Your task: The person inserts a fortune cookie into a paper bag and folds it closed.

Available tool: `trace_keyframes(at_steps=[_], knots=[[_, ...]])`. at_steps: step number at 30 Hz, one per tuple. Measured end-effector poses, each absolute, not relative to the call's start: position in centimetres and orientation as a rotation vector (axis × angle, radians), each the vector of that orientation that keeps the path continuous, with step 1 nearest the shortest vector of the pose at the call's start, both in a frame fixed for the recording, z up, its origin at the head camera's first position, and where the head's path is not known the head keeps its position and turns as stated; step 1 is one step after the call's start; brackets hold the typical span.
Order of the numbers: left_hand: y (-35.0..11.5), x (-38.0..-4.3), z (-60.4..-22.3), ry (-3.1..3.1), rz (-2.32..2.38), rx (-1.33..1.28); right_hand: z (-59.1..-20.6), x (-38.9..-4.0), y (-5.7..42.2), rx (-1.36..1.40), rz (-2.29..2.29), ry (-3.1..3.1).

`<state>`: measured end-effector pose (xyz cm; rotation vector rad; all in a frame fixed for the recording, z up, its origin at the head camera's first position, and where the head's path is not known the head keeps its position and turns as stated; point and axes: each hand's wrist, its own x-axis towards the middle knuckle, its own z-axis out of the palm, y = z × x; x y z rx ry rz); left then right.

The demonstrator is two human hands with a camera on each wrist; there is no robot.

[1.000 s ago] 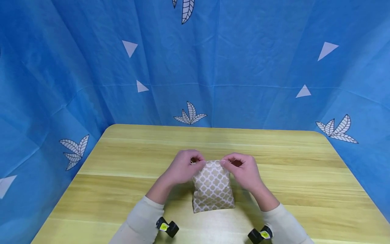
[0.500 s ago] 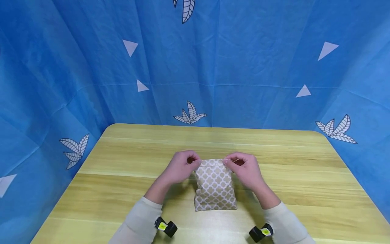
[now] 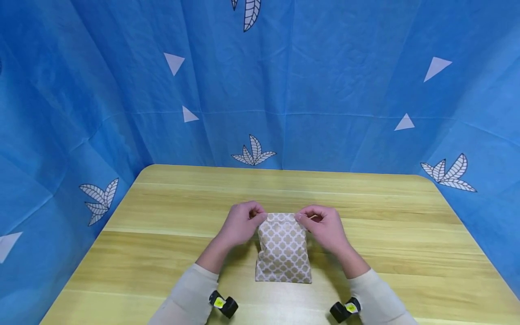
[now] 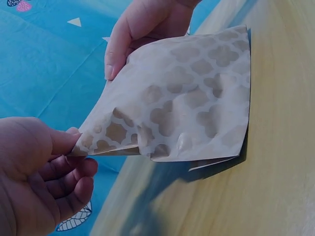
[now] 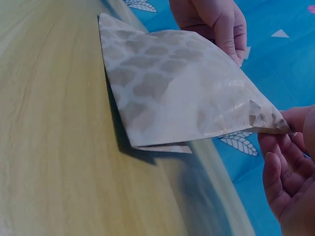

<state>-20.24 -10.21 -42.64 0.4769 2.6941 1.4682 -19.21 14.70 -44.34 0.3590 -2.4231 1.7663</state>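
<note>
A small paper bag [image 3: 283, 250] with a tan and white quatrefoil pattern stands on the table near its front, its top end raised. My left hand [image 3: 243, 222] pinches the bag's upper left corner between thumb and fingers. At the upper right corner, my right hand [image 3: 322, 225] pinches the paper the same way. In the left wrist view the bag [image 4: 192, 103] bulges and creases, with its bottom edge on the wood and a folded flap under it. The right wrist view shows the bag's [image 5: 162, 93] top edge pulled fairly straight between both hands. Whatever is inside is hidden.
The light wooden table [image 3: 406, 253] has rounded far corners. A blue curtain [image 3: 333, 90] with white triangles and leaf prints hangs behind it and along both sides. Black wrist cameras [image 3: 223, 304] are strapped over the pale sleeves [image 3: 184, 298].
Both hands first spread slightly apart along the bag's top edge, flattening it. Since then the bag and right hand have shifted slightly left; both hands still pinch the corners.
</note>
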Motion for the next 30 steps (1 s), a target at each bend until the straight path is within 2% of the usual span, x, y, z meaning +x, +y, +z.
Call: trace_keyframes(at_steps=[12,19,30], knots=[[-9.4,-21.2,-44.7,2.772,1.345,0.402,-46.1,-20.3,14.5,0.257,1.574,-2.582],[-9.2,-21.6,-45.9,2.769,1.339,0.331,-46.6,-20.6,14.3,0.146,1.626,-2.658],[-9.0,-21.8,-46.2,2.751,1.334,0.296,-46.8,-20.8,14.3,0.121,1.549,-2.743]])
